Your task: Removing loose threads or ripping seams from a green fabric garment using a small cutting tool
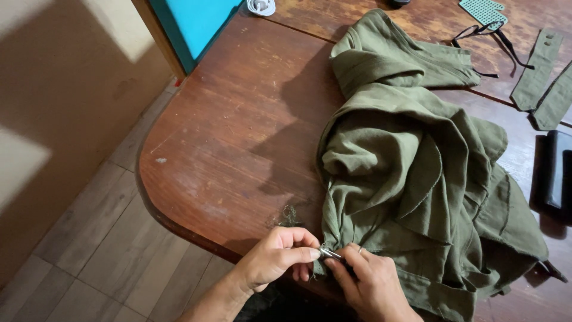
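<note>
Worn reddish-brown wood makes up the table (238,137), whose rounded corner juts over a grey plank floor (101,250) on the left. A heap of olive-green fabric (411,173) lies crumpled across the table's right half, reaching from the far side down to the near edge. At that near edge the person's left hand (277,256) pinches a small metal tool (329,253) between thumb and fingers, its tip at the fabric's hem. The right hand (372,283) sits just beside it, fingers closed on the same bit of hem, touching the cloth. A small tuft of loose green threads (290,216) rests on the wood just beyond the left hand. Far right, two separate strips of the same green cloth (545,77) lie on the table, with a pair of dark-framed glasses (491,33) near them and a black flat object (557,173) at the right edge. A teal panel (196,24) stands at the far left.
</note>
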